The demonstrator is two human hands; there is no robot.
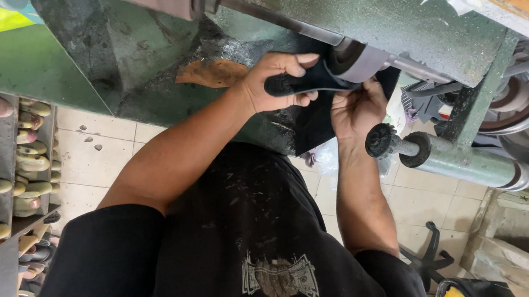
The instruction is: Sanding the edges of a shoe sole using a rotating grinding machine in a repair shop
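My left hand (275, 79) grips the end of a flat black shoe piece (309, 82) and presses it against a grey sanding roller (361, 63) on the machine's shaft. Just below the roller, my right hand (356, 110) holds the other part of the same black piece, which hangs down as a dark flap (314, 125). Both hands are closed on it. The contact between piece and roller is partly hidden by my fingers.
The green, dust-covered machine body (392, 15) fills the top. A second shaft with a black knob (380, 140) juts out under my right hand. Belt wheels (522, 102) sit at the right. A rack of shoe lasts (5, 173) stands at the left on a tiled floor (91, 160).
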